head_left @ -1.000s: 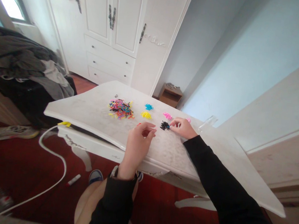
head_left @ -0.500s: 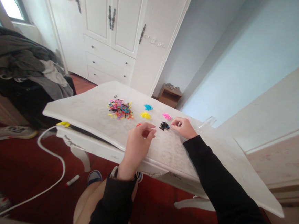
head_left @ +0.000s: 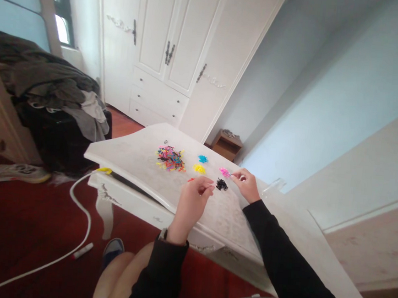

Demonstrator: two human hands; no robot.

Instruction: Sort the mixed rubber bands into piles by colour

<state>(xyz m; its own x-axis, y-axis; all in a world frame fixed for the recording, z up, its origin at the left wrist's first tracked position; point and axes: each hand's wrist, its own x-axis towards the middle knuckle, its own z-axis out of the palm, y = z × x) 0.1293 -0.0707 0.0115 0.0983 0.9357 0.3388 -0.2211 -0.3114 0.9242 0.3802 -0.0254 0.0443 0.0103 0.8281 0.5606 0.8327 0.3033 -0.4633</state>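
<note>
The right hand (head_left: pixel 247 185) presses its fingertips together at the small heap of pink plastic bands (head_left: pixel 224 171), just beyond the heap of black bands (head_left: pixel 221 184). The left hand (head_left: pixel 195 197) curls nearby, its contents too small to tell. A dragging black sleeve (head_left: pixel 280 256) could easily scatter these light heaps over the white table (head_left: pixel 133 155).

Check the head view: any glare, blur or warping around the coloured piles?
Head view: even daylight, no glare on the table; the window is blown out; wide-lens warp tilts the wardrobe; single pieces in the mixed pile are too small to resolve; only faint shadows.
</note>
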